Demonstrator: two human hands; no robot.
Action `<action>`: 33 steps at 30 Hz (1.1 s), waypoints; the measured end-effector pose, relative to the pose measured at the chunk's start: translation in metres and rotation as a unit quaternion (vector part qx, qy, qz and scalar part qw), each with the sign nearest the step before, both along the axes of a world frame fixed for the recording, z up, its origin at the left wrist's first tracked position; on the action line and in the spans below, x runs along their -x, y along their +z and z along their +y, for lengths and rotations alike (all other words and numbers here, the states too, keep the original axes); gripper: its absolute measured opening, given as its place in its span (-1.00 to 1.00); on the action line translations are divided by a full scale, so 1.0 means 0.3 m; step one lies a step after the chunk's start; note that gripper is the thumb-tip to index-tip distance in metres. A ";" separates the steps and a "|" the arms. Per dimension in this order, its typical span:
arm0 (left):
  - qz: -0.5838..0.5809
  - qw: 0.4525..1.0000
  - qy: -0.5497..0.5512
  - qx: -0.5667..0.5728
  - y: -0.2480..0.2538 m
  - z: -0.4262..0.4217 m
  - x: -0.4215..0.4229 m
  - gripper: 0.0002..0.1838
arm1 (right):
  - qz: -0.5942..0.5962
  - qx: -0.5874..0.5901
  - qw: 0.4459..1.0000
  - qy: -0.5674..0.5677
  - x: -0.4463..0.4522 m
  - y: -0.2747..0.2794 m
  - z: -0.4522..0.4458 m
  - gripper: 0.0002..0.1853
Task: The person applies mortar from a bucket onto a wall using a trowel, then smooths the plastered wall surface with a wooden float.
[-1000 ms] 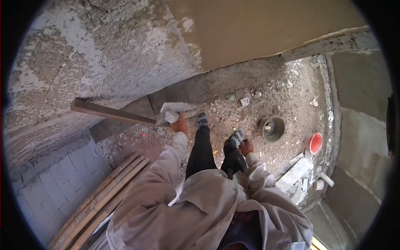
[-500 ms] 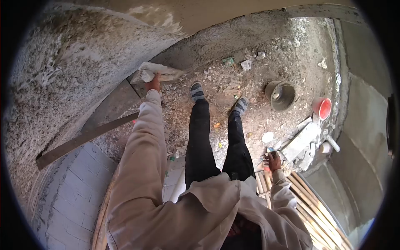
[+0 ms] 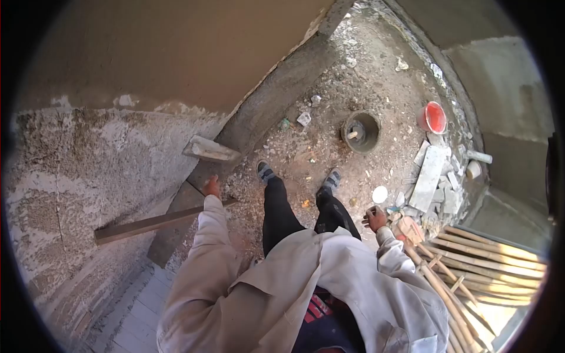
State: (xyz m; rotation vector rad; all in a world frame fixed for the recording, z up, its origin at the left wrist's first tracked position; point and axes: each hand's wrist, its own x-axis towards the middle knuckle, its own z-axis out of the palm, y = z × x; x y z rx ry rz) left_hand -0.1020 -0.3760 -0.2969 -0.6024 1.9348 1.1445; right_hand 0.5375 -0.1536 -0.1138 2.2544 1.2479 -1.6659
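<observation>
My left hand [image 3: 212,186] is empty, with its fingers loosely apart, just below a pale, mortar-smeared block-like tool [image 3: 212,149]. This tool lies at the foot of the rough wall [image 3: 112,159], apart from my hand. A long wooden board [image 3: 156,225] slants below my left hand, one end close to my wrist. To the right of my legs, my right hand [image 3: 375,218] hangs with bent, slightly parted fingers and nothing visible in them. Near it are a white round piece [image 3: 380,195] and a crumpled reddish-brown bag [image 3: 410,229].
A mortar-stained bucket [image 3: 361,132] stands on the rubble-strewn floor ahead. Further right are a red bucket [image 3: 433,117] and a heap of broken slabs [image 3: 428,176]. Bamboo poles [image 3: 488,259] lie at the lower right. Smooth plaster [image 3: 147,53] covers the upper wall.
My left hand has let go of the pale tool and drawn back from it. My right hand has moved from by my foot out to the right. The view has turned and shifted.
</observation>
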 end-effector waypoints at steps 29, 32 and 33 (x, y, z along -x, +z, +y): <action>0.271 0.774 -0.566 0.088 0.618 0.216 -1.011 -0.62 | 0.025 -0.020 0.999 -0.040 -0.684 -0.510 0.208 -0.79; 0.259 0.753 -0.591 0.130 0.527 0.073 -1.021 -0.57 | 0.079 -0.003 0.995 -0.064 -0.588 -0.447 0.265 -0.78; 0.238 0.748 -0.602 0.147 0.503 0.033 -1.022 -0.54 | 0.108 0.007 0.991 -0.077 -0.573 -0.446 0.284 -0.76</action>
